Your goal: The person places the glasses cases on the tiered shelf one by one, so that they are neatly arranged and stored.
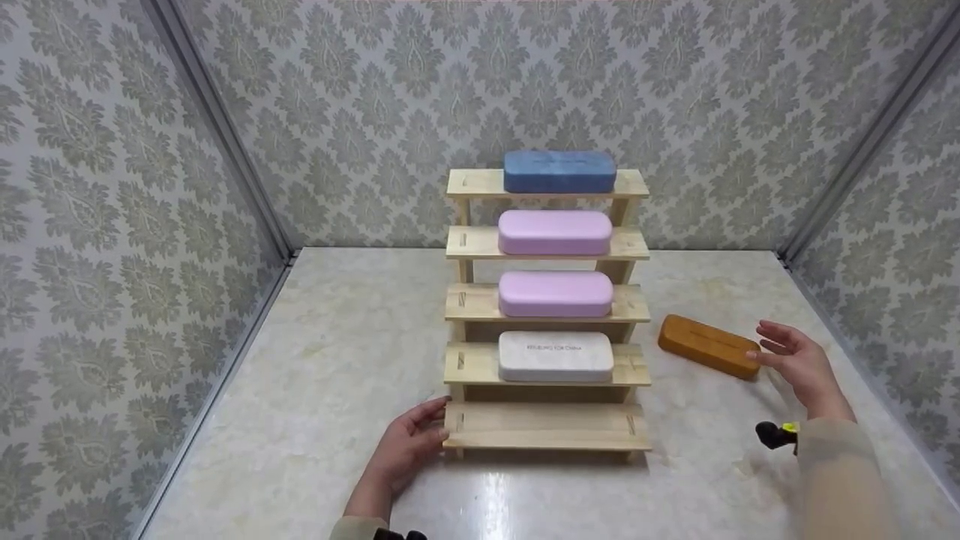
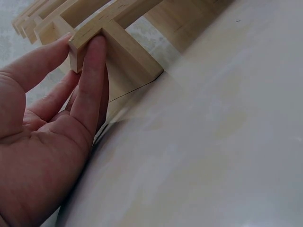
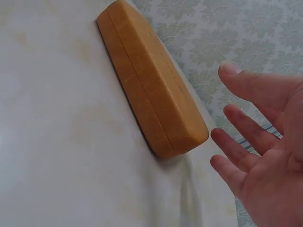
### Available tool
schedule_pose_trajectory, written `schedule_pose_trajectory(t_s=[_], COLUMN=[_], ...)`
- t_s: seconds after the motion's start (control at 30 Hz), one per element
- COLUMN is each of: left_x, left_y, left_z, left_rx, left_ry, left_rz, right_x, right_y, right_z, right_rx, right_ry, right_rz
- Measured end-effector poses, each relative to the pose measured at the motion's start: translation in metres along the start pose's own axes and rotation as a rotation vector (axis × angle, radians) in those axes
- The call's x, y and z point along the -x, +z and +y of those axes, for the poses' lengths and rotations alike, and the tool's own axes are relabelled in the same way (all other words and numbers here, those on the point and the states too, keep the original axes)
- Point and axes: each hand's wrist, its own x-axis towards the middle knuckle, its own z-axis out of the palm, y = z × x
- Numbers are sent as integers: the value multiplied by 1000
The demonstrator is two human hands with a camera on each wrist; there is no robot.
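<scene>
A stepped wooden display rack [image 1: 547,435] stands on the table. My left hand [image 1: 409,446] is at the left end of its lowest shelf; in the left wrist view the thumb and fingers pinch the board's end [image 2: 90,40]. Right of the rack, an orange-brown glasses case [image 1: 705,345] lies closed and slanted on the table. My right hand [image 1: 802,367] is at the near right end of this case, fingers spread and holding nothing. The right wrist view shows a gap between the hand [image 3: 265,151] and the case [image 3: 154,85].
On the upper shelves sit a blue case [image 1: 559,172], two lilac cases [image 1: 555,232] and a white case [image 1: 555,356] with lettering. Patterned wall panels [image 1: 420,82] enclose the pale marbled table [image 1: 337,337] at the back and both sides.
</scene>
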Motion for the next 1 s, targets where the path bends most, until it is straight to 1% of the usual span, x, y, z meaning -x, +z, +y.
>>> schedule_pose_trajectory(t_s=[0.17, 0.3, 0.5, 0.6, 0.77, 0.9, 1.0], left_x=[0, 0, 0, 0, -1, 0, 0], left_y=[-1, -1, -1, -2, -1, -1, -1], left_z=[-1, -1, -1, -1, 0, 1, 1], left_rx=[-8, 7, 26, 25, 15, 7, 3], left_ry=[-2, -8, -16, -21, -29, -34, -34], left_rz=[-1, -10, -20, -17, -1, 9, 11], right_x=[-5, -8, -12, -15, -18, -18, -17], right_y=[2, 3, 5, 6, 10, 15, 18], right_z=[5, 10, 14, 14, 14, 15, 17], right_rx=[-29, -65, -73, -80, -75, -51, -36], right_ry=[75, 109, 145, 151, 135, 130, 125], right_rz=[-36, -60, -79, -88, -110, -126, -123])
